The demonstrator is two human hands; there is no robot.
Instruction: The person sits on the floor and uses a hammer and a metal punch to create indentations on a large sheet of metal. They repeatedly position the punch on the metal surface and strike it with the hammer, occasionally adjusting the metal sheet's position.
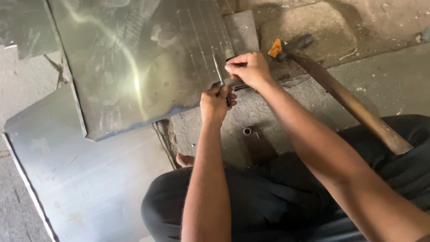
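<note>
While the left hand (215, 102) is closed around the lower end of a thin metal scriber (219, 71), the right hand (249, 68) pinches a small dark tool at the corner of the shiny sheet (134, 62). The scriber slants across the sheet's scored lines. A hammer (340, 92) lies just right, on the concrete.

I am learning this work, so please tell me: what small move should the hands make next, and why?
Probably draw the scriber along the next line: the left hand grips it with its tip on the metal sheet, beside parallel scribed lines, while the right hand steadies it.
</note>
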